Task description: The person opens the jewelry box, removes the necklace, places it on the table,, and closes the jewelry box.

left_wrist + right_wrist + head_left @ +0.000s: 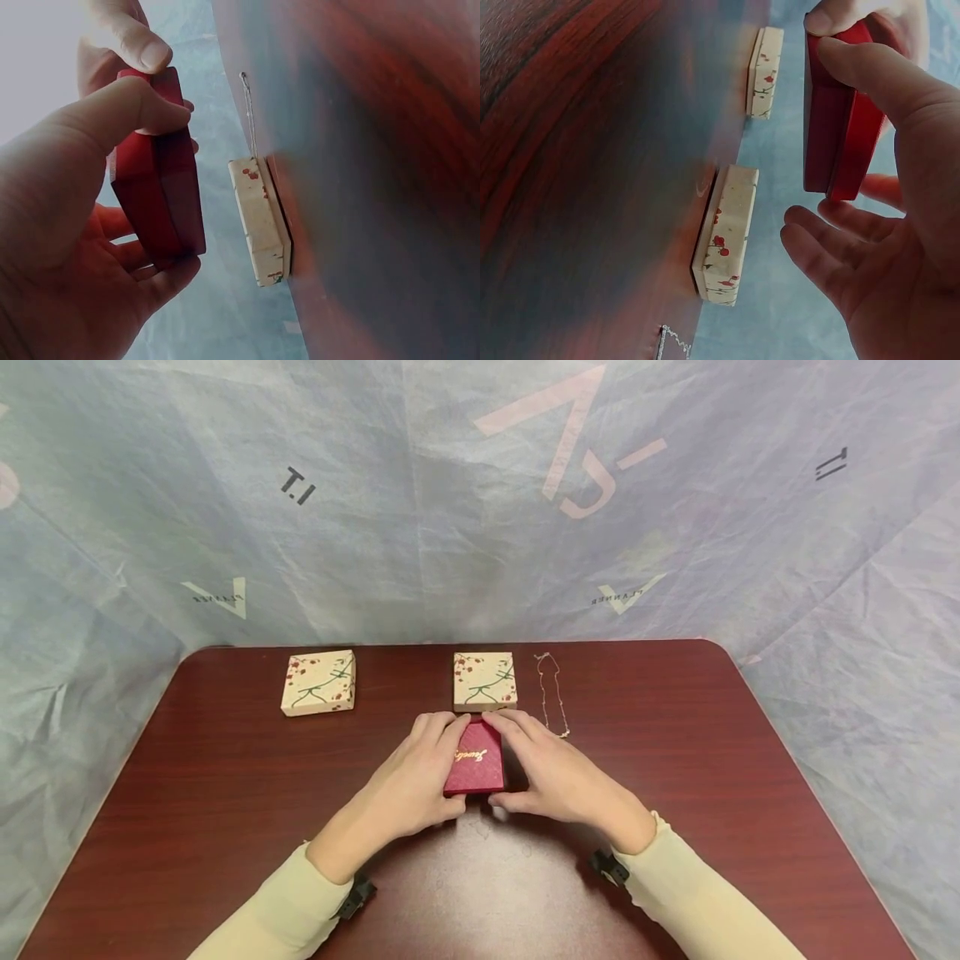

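Note:
A red jewelry box (480, 764) with gold lettering on its lid is held between both hands, raised above the table. The left hand (423, 772) grips one side, thumb on the near edge and fingers at the far edge. From the other side, the right hand (558, 768) holds it, its thumb (855, 64) on the box and fingertips by the opposite edge. The box looks closed in the left wrist view. Beyond the hands lies a cream flowered box (483, 681). A thin chain necklace (543, 693) is stretched on the table beside that box.
A second cream flowered box (318, 683) lies at the back left of the dark red table (225, 827). A grey printed cloth (427, 527) hangs behind the table and along its sides. Black wrist cameras (356, 897) sit under the sleeves.

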A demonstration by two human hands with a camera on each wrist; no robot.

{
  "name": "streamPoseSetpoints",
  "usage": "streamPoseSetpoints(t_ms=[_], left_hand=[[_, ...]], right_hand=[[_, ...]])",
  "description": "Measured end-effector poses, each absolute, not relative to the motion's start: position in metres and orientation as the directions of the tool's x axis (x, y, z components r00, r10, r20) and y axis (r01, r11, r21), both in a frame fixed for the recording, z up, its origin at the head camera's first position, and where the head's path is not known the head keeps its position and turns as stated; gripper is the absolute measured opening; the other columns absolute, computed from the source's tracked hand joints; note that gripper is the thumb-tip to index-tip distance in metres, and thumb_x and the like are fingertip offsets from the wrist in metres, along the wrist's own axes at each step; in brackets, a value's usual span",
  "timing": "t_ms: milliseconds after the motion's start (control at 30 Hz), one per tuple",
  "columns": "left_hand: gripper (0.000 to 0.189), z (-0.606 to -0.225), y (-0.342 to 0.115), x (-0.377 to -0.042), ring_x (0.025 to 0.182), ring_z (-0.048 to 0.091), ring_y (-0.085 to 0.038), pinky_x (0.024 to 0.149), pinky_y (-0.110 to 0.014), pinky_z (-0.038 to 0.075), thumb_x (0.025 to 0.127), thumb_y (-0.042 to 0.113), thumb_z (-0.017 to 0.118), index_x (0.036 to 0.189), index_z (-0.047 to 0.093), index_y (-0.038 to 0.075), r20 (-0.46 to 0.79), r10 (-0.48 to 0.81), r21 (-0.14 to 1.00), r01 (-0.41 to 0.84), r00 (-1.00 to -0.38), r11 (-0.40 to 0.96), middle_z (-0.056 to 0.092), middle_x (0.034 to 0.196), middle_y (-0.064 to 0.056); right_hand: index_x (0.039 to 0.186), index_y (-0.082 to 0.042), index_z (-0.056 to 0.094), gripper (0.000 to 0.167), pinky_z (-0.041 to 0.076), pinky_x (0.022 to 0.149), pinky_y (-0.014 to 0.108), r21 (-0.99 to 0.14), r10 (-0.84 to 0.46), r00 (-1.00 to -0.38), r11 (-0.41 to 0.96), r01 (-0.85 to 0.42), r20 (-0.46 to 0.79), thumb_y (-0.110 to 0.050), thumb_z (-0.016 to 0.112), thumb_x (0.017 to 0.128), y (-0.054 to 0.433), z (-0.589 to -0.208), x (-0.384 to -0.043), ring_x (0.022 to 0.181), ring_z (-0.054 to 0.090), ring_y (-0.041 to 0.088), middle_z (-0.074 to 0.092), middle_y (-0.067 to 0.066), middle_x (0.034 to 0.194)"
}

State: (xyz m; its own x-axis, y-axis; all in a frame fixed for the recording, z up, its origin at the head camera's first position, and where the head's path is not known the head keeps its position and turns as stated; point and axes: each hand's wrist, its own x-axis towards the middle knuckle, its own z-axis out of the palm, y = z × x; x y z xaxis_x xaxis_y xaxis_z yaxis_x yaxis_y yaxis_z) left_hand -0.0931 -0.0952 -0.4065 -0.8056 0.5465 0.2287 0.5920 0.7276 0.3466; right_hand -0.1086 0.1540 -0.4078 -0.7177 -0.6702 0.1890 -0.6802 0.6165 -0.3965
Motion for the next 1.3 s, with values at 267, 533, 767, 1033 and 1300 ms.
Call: streamPoseSetpoints(t_ms=[267,533,767,1033,1300], left_hand=[[0.102,-0.410,-0.089,-0.090,0.131,0.044,-0.028,0.109,-0.040,0.049,0.068,0.022,0.094,0.153,0.044,-0.004,0.222,0.542,0.332,0.586,-0.810,0.739,0.049,0.142,-0.014],[0.102,-0.412,-0.084,-0.088,0.132,0.043,-0.027,0.110,-0.040,0.047,0.069,0.022,0.094,0.154,0.044,-0.003,0.219,0.553,0.359,0.593,-0.804,0.721,0.049,0.144,-0.013],[0.104,-0.417,-0.085,-0.086,0.137,0.040,-0.028,0.113,-0.040,0.045,0.070,0.021,0.095,0.156,0.041,-0.002,0.218,0.549,0.403,0.587,-0.807,0.702,0.046,0.148,-0.014],[0.106,-0.421,-0.090,-0.087,0.140,0.039,-0.027,0.116,-0.039,0.043,0.074,0.020,0.096,0.159,0.037,0.000,0.217,0.537,0.484,0.567,-0.816,0.667,0.042,0.152,-0.013],[0.109,-0.424,-0.098,-0.088,0.139,0.041,-0.025,0.117,-0.041,0.041,0.073,0.017,0.098,0.161,0.035,0.002,0.250,0.519,0.585,0.555,-0.817,0.592,0.044,0.152,-0.013]], right_hand=[[0.161,-0.006,0.035,0.106,0.040,0.118,0.038,-0.421,-0.668,-0.729,0.624,-0.659,0.151,-0.036,0.095,0.078,0.151,-0.409,-0.109,0.141,0.048,0.020,0.045,0.007,0.155],[0.160,-0.006,0.037,0.104,0.044,0.114,0.038,-0.440,-0.677,-0.720,0.605,-0.663,0.154,-0.028,0.096,0.077,0.153,-0.412,-0.108,0.134,0.053,0.020,0.046,0.007,0.152],[0.156,-0.006,0.042,0.101,0.047,0.112,0.038,-0.459,-0.672,-0.726,0.604,-0.652,0.146,-0.027,0.097,0.074,0.156,-0.413,-0.109,0.130,0.055,0.019,0.047,0.006,0.149],[0.155,-0.007,0.042,0.099,0.048,0.110,0.038,-0.468,-0.671,-0.730,0.607,-0.642,0.130,-0.028,0.096,0.076,0.159,-0.411,-0.110,0.128,0.057,0.019,0.048,0.005,0.148],[0.156,-0.007,0.042,0.098,0.050,0.108,0.038,-0.473,-0.663,-0.737,0.610,-0.635,0.134,-0.028,0.095,0.076,0.163,-0.407,-0.110,0.124,0.058,0.017,0.049,0.005,0.146]])
